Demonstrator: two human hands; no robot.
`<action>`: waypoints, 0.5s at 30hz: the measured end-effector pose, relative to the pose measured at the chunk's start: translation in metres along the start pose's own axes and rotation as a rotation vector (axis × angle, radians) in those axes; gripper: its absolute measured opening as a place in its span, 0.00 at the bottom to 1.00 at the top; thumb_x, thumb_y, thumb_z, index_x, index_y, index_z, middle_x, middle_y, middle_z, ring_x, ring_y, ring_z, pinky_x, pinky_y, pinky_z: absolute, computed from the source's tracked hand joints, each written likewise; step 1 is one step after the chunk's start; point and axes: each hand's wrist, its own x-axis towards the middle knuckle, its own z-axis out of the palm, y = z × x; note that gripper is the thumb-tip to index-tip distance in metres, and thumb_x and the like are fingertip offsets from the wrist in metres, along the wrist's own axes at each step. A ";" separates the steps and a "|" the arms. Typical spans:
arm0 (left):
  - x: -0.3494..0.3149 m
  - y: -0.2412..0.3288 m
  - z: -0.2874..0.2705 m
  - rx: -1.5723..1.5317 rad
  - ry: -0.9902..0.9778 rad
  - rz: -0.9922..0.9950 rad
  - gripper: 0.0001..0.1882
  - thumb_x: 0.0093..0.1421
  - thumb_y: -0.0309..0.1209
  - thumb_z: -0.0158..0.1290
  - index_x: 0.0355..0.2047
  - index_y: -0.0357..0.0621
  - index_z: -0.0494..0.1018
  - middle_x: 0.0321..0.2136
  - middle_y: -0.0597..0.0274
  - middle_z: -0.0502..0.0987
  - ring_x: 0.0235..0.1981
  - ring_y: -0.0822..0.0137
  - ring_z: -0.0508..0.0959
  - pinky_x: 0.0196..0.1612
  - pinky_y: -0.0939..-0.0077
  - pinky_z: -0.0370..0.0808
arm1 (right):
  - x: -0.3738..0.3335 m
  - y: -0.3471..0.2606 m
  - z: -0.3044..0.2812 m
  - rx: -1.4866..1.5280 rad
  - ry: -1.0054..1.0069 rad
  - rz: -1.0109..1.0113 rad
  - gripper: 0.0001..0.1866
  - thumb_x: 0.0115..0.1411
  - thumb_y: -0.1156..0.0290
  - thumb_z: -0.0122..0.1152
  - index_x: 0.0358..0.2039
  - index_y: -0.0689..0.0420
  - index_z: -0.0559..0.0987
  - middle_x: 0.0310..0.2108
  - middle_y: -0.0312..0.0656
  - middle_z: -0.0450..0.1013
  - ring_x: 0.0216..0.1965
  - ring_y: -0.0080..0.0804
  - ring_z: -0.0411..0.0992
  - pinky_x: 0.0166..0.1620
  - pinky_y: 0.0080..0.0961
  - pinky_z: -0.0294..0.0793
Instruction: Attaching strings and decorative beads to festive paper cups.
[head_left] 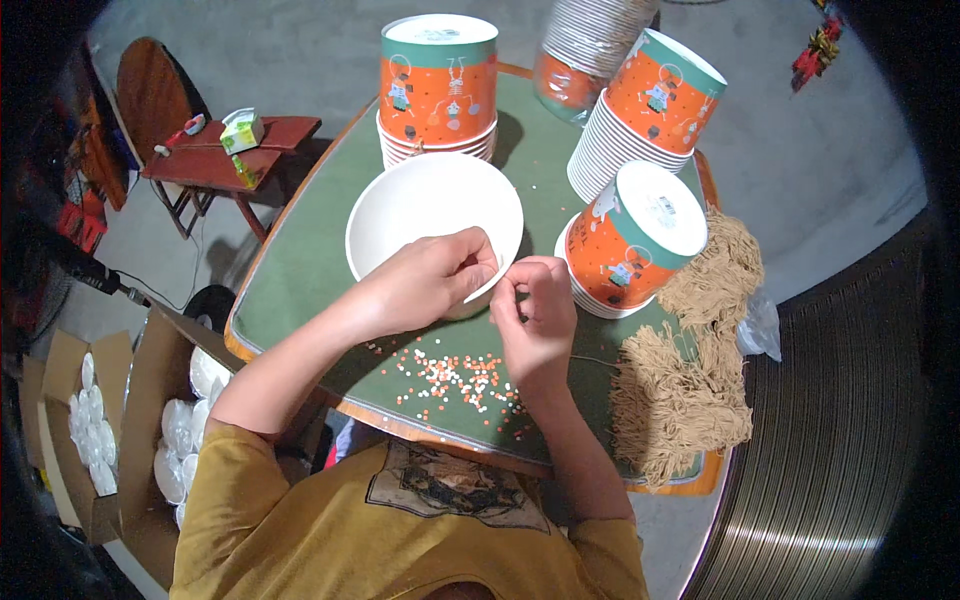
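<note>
A white paper bucket (435, 200) is tilted with its open mouth toward me. My left hand (445, 270) reaches into the mouth, its fingers closed in a pinch against the inside of the near-right rim. Just outside that rim, my right hand (537, 315) is closed too, thumb and fingertips pressed together. What either pinch holds is too small or hidden to make out. A thin tan cord (596, 360) lies between my right wrist and a heap of tan cords (685, 400) on the table's right side. Small orange and white bits (460, 380) are scattered in front of the bucket.
Orange-and-green buckets stand upside down in stacks at the back (438, 85), back right (655, 100) and right (635, 240) of the green tabletop (300, 270). A wrapped cup stack (595, 45) is behind. Cardboard boxes (150, 400) with white items sit at lower left, a red bench (235, 150) beyond.
</note>
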 end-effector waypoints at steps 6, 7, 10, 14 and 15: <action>0.002 0.008 0.010 0.346 0.287 0.171 0.10 0.64 0.34 0.47 0.33 0.38 0.68 0.26 0.44 0.74 0.33 0.44 0.76 0.35 0.57 0.71 | 0.002 0.003 -0.019 0.031 -0.083 0.149 0.07 0.56 0.80 0.59 0.33 0.57 0.71 0.29 0.39 0.68 0.24 0.23 0.67 0.25 0.19 0.67; 0.003 0.009 0.010 0.346 0.288 0.171 0.10 0.64 0.34 0.47 0.33 0.38 0.68 0.26 0.44 0.74 0.33 0.44 0.76 0.35 0.57 0.71 | 0.004 0.003 -0.024 0.050 -0.044 0.113 0.06 0.57 0.78 0.58 0.33 0.57 0.71 0.28 0.38 0.70 0.22 0.22 0.66 0.25 0.19 0.66; 0.005 0.013 0.009 0.117 0.331 0.148 0.08 0.64 0.31 0.47 0.32 0.37 0.67 0.30 0.46 0.73 0.33 0.44 0.75 0.36 0.58 0.71 | 0.016 0.000 -0.028 0.127 -0.019 0.123 0.04 0.60 0.75 0.57 0.35 0.57 0.72 0.22 0.36 0.69 0.19 0.19 0.63 0.24 0.19 0.64; 0.014 0.007 0.009 0.108 0.332 0.283 0.07 0.65 0.31 0.48 0.35 0.38 0.68 0.30 0.59 0.72 0.31 0.69 0.72 0.36 0.74 0.70 | 0.026 0.001 -0.028 0.030 -0.185 0.231 0.06 0.61 0.71 0.58 0.35 0.61 0.74 0.18 0.32 0.68 0.21 0.16 0.64 0.25 0.18 0.63; 0.015 0.008 0.009 0.031 0.293 0.264 0.07 0.65 0.30 0.48 0.38 0.39 0.68 0.31 0.63 0.72 0.32 0.71 0.72 0.37 0.75 0.70 | 0.026 0.003 -0.027 0.039 -0.231 0.306 0.07 0.61 0.71 0.58 0.35 0.61 0.74 0.19 0.31 0.69 0.22 0.15 0.64 0.26 0.17 0.63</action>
